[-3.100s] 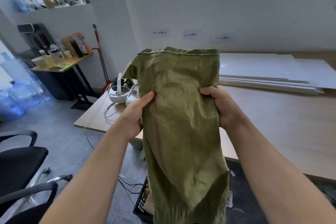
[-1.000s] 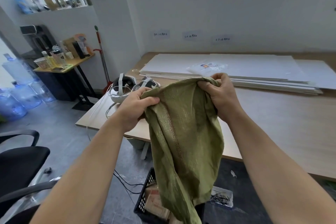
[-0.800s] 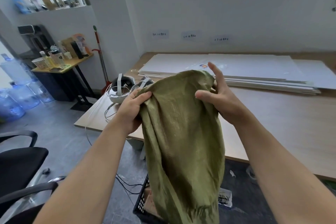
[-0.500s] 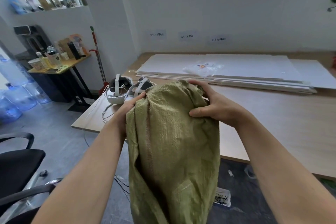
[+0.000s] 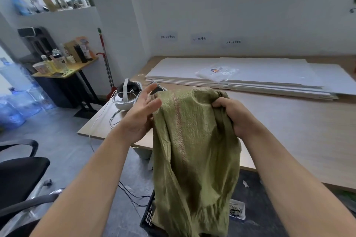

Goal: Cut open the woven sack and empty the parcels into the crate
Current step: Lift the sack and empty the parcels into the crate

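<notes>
green sack (image 5: 194, 140) hangs from right grip (image 5: 234, 116), wall labels (image 5: 199, 38) unreadable.

— Where am I working today?
— I'd call it an office storeroom: long wooden desk (image 5: 298, 131), black swivel chair (image 5: 21, 175), water-cooler bottles (image 5: 17, 106), stacked white boards (image 5: 173, 71), handwritten wall labels (image 5: 199, 38).

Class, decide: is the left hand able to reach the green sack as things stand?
Probably yes: the left hand is open, empty and right beside the sack, nothing between; the right hand holds it up.
</notes>
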The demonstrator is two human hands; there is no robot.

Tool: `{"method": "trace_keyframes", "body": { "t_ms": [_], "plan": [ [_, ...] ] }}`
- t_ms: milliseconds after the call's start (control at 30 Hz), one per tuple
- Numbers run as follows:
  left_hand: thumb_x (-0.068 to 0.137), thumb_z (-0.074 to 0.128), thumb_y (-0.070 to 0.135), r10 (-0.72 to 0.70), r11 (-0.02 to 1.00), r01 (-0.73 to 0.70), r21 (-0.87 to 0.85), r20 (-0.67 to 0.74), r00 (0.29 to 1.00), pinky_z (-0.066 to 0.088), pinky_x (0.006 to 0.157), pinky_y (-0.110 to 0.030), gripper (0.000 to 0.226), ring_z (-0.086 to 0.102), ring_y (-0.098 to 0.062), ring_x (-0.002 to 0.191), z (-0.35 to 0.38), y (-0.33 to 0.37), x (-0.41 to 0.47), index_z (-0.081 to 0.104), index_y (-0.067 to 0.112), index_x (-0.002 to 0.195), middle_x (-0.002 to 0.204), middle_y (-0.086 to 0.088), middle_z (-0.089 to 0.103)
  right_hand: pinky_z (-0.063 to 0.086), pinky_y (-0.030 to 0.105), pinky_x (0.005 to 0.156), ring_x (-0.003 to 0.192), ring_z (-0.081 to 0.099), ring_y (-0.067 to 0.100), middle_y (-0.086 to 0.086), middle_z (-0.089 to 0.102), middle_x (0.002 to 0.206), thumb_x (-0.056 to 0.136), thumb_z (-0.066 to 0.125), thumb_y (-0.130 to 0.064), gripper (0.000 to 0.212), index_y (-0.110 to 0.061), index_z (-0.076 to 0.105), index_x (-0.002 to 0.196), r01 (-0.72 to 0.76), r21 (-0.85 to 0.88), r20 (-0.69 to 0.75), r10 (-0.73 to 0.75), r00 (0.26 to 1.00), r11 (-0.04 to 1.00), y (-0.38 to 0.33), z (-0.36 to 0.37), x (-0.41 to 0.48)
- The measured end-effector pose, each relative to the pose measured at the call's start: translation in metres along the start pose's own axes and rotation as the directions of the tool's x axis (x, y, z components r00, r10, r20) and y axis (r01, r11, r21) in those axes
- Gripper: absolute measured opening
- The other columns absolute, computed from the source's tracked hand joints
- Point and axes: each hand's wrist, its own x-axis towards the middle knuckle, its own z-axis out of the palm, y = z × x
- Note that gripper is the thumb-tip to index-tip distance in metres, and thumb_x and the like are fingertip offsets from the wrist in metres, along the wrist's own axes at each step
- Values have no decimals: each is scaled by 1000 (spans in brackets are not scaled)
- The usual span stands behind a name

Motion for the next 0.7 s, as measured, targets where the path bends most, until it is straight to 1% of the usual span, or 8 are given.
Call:
{"method": "trace_keyframes", "body": {
  "t_ms": [100,167,333,467,533,567,633,700],
  "plan": [
    [46,95,46,17,977,-45,209,135,991,41,110,-47,109,52,-26,132,4,2,-4,37,55,138,150,-2,45,55,31,50,50,62,26,16,65,67,89,51,-5,14,-5,63,96,-22,17,-57,23,998,1000,-5,4,1],
    [46,95,39,-10,914,-45,404,134,991,41,110,-47,107,52,-21,130,9,2,-1,38,59,134,147,1,45,55,31,50,50,62,25,15,64,67,89,51,-5,17,-6,61,103,-29,40,-71,32,997,999,-11,5,1],
    [56,83,21,41,901,-46,432,20,999,53,97,-50,73,68,-26,106,9,3,2,59,34,123,112,-9,70,59,35,51,52,65,25,14,65,68,92,57,-7,12,-8,56,104,-12,105,-31,15,999,994,-20,1,-3],
    [66,70,8,68,948,-36,316,-92,993,55,90,-41,43,69,-27,97,7,-2,2,69,16,108,99,-10,74,59,30,56,65,71,19,14,68,97,91,66,-12,45,-12,45,132,110,153,-66,-101,993,982,-20,-2,-5],
    [70,66,6,32,983,3,183,-188,982,58,80,-36,30,69,-28,87,6,-5,2,70,7,99,89,-10,74,59,28,66,81,73,16,14,62,120,92,68,-20,60,-22,37,143,190,43,-51,-187,981,981,-18,-6,-5],
    [75,65,4,3,993,25,119,-230,973,60,75,-34,25,69,-29,84,4,-7,2,69,3,100,86,-11,73,58,31,78,97,69,17,14,54,134,91,70,-26,66,-29,34,146,241,-60,-25,-243,970,969,-17,-8,-6],
    [87,58,-1,-48,998,59,30,-285,957,61,68,-33,22,68,-30,79,3,-8,2,66,-2,107,86,-15,72,43,39,108,133,46,21,8,31,155,80,77,-40,77,-47,33,143,360,-281,98,-346,933,890,-15,-14,-9],
    [91,55,1,-70,997,63,-32,-324,943,62,65,-33,23,69,-28,75,4,-8,1,65,-1,112,88,-17,71,31,42,117,146,26,15,-1,23,160,64,82,-48,90,-59,32,139,424,-415,248,-349,904,805,-14,-15,-13]
  ]
}}
